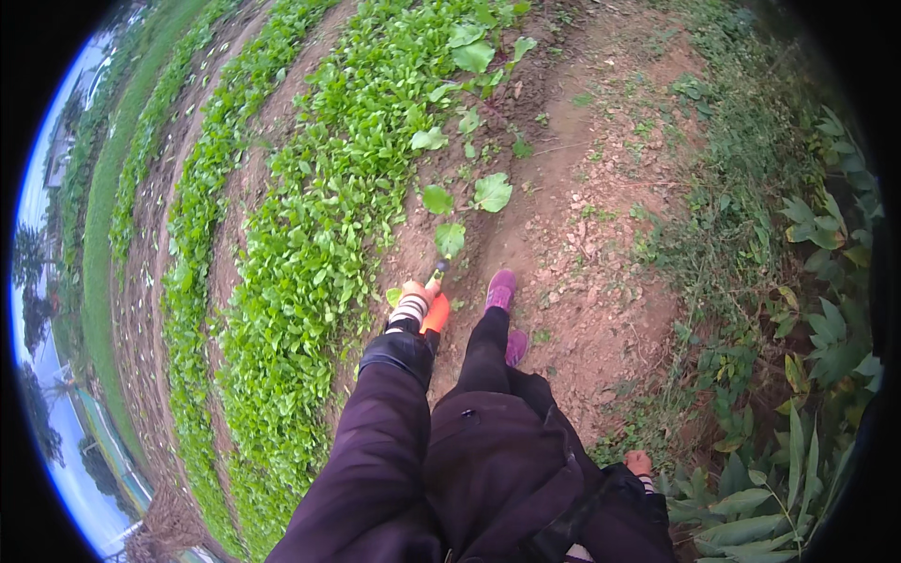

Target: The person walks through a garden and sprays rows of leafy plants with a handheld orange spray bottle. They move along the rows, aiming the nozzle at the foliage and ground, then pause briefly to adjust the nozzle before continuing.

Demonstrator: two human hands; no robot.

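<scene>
My left hand (418, 293), in a striped cuff and dark sleeve, reaches forward low over the soil beside the leafy bed. Its fingers are wrapped round an orange spray bottle (435, 315) with a yellowish neck and a dark round tip. Just beyond the tip stands a young plant with broad green leaves (450, 239). My right hand (638, 462) hangs at my right side, away from the plants, with its fingers curled. What it holds, if anything, is hidden.
Dense rows of low greens (310, 225) run along my left. My purple shoes (501, 291) stand on a bare dirt path (582, 319). Weeds and taller leafy plants (826, 328) line the right edge. More broad-leaved plants (474, 56) grow ahead.
</scene>
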